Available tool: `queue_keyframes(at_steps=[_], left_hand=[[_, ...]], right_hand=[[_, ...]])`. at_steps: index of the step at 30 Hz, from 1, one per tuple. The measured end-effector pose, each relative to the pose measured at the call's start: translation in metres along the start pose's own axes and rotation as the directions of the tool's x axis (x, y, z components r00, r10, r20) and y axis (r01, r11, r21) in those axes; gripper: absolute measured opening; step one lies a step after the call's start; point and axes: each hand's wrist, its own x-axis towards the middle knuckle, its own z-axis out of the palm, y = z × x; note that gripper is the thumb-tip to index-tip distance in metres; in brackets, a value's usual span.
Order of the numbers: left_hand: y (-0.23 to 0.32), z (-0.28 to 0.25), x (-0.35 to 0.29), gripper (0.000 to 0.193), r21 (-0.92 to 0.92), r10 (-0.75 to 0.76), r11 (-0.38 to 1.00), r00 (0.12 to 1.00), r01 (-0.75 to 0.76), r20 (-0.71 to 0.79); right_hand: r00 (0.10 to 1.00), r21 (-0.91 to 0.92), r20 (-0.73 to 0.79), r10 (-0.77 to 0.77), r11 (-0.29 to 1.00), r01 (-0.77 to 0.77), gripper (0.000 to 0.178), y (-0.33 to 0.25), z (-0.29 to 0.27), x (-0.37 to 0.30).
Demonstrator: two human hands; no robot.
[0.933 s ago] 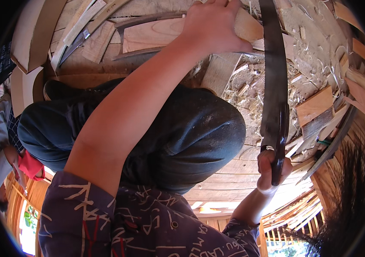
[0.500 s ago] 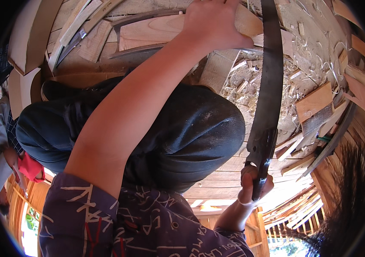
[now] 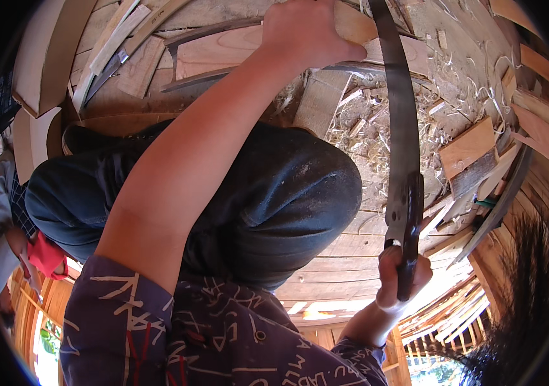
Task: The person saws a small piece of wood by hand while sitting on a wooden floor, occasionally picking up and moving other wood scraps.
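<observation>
My right hand [image 3: 403, 276] is closed around the dark handle of a long handsaw [image 3: 402, 122]. The toothed blade runs upward from the hand and crosses the right part of a pale wooden board [image 3: 220, 50]. My left hand [image 3: 303, 33] lies on that board, thumb spread to the right toward the blade. Its fingertips are cut off by the top edge of the picture. A dark curved strip [image 3: 200, 83] runs along the board's near edge. Whether the teeth are inside a cut cannot be made out.
Shavings [image 3: 371, 122] and offcuts cover the plank floor beyond my bent knee [image 3: 313, 186]. Wood pieces [image 3: 467, 151] pile up at the right. Long strips [image 3: 117, 42] and a tall curved board [image 3: 49, 51] stand at the upper left. Another person [image 3: 1, 219] sits at the far left.
The saw handle and my right hand have shifted right, and the blade now tilts more to the upper left. My left hand and the board appear slightly further left in the picture.
</observation>
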Motion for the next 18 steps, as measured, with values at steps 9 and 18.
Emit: queue_keyframes(at_steps=[9, 18], left_hand=[[-0.006, 0.000, -0.004, 0.088, 0.060, 0.124, 0.990, 0.991, -0.127, 0.047], [-0.012, -0.010, 0.012, 0.089, -0.057, -0.124, 0.990, 0.987, 0.130, 0.100]], right_hand=[[0.962, -0.058, -0.016, -0.272, 0.961, 0.271, 0.022, 0.013, 0.032, 0.039], [0.995, 0.147, 0.001, -0.104, 0.984, 0.102, 0.025, 0.008, 0.008, -0.008]])
